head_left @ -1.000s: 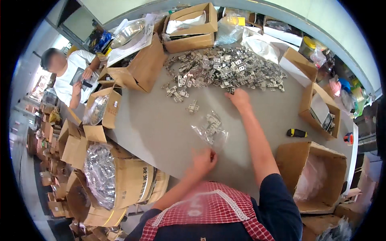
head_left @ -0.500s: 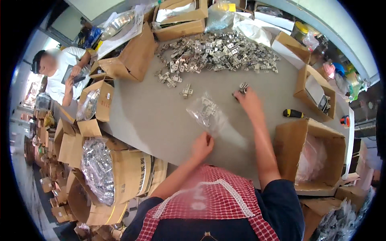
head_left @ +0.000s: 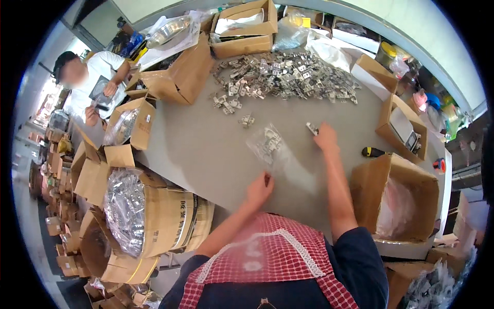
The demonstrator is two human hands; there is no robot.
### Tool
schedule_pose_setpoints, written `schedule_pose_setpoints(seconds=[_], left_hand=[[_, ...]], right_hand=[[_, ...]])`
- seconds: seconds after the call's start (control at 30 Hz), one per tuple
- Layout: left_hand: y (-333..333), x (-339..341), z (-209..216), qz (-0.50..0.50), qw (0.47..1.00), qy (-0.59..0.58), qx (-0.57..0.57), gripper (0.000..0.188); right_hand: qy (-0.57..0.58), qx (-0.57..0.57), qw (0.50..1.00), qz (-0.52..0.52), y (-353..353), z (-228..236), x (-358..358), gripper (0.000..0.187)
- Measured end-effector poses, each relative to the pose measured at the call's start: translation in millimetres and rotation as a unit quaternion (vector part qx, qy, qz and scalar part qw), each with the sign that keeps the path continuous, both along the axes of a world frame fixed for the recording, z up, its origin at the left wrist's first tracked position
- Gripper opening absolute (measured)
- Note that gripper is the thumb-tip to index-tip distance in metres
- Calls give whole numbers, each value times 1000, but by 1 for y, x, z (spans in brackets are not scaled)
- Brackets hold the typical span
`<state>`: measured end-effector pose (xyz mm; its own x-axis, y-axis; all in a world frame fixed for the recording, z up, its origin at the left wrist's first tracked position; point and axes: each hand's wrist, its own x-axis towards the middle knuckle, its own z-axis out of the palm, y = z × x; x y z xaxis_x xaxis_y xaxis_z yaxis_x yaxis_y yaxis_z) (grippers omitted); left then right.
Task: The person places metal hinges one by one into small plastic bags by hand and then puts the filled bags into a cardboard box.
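Observation:
My left hand (head_left: 259, 190) is closed in a pinch at the near end of a clear plastic bag (head_left: 280, 159), whose edge is hard to make out at the fingertips. Several silvery hinge parts (head_left: 271, 138) lie inside the bag, flat on the grey table (head_left: 200, 154). To the right of the bag, my right hand (head_left: 327, 139) grips a small metal hinge part (head_left: 311, 127) between its fingers, just over the table. A loose hinge part (head_left: 247, 120) rests beyond the bag. Farther back spreads a big heap of hinge parts (head_left: 288, 74).
On the right are a yellow-black screwdriver handle (head_left: 373, 152), an open carton with plastic (head_left: 411, 180) and a box holding a scale (head_left: 404, 129). Cartons (head_left: 180, 72) line the left edge, with a bag-filled carton (head_left: 164, 216) lower down. A co-worker (head_left: 98, 82) handles a bag at far left.
The whole view has shifted slightly. My right hand has turned, so the hinge part now points up and left from its fingertips. My left hand stays by the bag.

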<state>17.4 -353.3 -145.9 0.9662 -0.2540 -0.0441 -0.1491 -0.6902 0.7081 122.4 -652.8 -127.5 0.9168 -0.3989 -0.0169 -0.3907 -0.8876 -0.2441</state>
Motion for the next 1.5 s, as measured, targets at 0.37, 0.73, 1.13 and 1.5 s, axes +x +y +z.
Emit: schedule_pose_setpoints(seconds=[0.37,0.73,1.13,1.5], left_hand=[[2,2,-3,2,999,-15,-46,19],[15,3,2,31,999,-23,-29,23],[18,-1,6,65,997,-13,-39,23],[23,-5,8,73,997,5,-18,21]], right_hand=[[-284,58,956,-41,6,21,-83,26],[-63,106,992,-40,70,10,-142,32],[-10,-36,993,-114,23,4,-124,35],[-189,79,946,250,134,54,-169,25]])
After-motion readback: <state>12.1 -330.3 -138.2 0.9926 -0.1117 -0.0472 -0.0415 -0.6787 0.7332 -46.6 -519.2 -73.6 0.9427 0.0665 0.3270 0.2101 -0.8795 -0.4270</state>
